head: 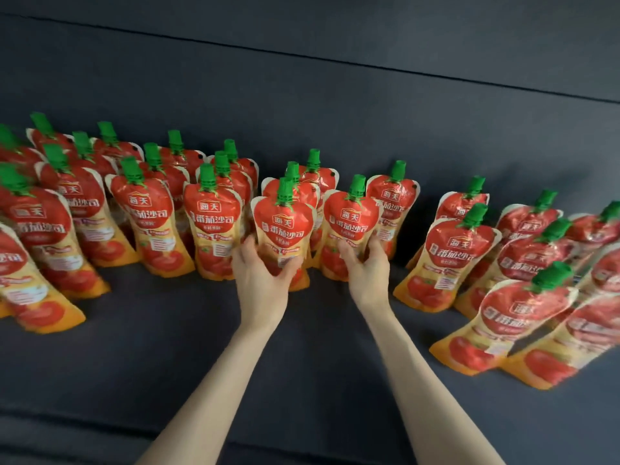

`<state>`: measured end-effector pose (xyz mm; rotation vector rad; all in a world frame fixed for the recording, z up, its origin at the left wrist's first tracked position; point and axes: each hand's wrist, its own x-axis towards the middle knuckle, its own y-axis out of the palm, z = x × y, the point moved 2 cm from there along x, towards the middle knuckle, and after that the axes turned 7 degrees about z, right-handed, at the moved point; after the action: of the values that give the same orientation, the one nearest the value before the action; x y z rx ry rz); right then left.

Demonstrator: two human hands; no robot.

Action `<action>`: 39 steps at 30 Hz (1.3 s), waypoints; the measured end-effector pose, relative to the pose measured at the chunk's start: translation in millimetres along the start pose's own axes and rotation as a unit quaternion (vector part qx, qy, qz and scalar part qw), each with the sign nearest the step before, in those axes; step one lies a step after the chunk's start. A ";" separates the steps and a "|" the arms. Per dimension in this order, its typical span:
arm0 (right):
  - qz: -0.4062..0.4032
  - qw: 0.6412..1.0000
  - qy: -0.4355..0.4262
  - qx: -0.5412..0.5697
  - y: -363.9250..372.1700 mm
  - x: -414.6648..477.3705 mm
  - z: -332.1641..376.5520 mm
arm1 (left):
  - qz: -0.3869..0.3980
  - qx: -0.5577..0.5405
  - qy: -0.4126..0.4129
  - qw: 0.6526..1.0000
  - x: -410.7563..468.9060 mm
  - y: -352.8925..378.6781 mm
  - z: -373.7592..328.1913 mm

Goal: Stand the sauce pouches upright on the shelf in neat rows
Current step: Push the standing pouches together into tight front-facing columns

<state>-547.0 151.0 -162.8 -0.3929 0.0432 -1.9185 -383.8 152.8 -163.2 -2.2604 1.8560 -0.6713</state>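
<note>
**On the dark shelf, a pouch in each hand**

At the middle of the dark shelf (201,347) stands the centre pouch (281,223). It is red and orange with a green cap (286,193), and it sits upright on its base at the front of its file. The left hand (260,280) grasps it low down, thumb across the printed face and fingers curled round its left edge.

Just right of the centre pouch, the neighbour pouch (350,219) also stands upright. The right hand (365,270) holds it the same way, thumb on the front and fingers wrapped round its right edge.

Directly behind the centre pouch, two more pouches (313,176) line up toward the back panel (335,112). One further pouch (391,196) stands behind the neighbour.

Left of the centre pouch, the left rows (147,209) stand upright in files several deep, close together. Well to the right of the centre pouch, past a stretch of shelf, the right group (459,250) stands more loosely. Its nearest pouches appear to tilt rightward and blur at the frame edge.
</note>
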 end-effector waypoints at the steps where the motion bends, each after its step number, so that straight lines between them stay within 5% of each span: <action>1: 0.003 1.000 -0.001 -0.004 -0.9 -0.2 -2.3 | 0.003 0.012 -0.007 1.000 0.1 0.0 -1.1; 14: 0.069 0.990 0.022 0.123 -12.3 -41.6 16.3 | 0.061 -0.123 0.009 0.991 -31.2 -23.0 -3.8; 24: 0.141 0.981 0.013 0.131 55.1 -84.0 43.3 | 0.058 -0.157 -0.003 0.986 -40.4 -108.8 26.3; 39: 0.032 0.997 -0.010 0.077 164.8 -132.4 69.1 | 0.171 -0.116 0.047 0.977 -1.6 -195.4 81.4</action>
<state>-335.7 220.4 -166.2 -0.3047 -0.1034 -1.8407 -174.7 185.3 -161.6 -1.9792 2.4046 -0.5372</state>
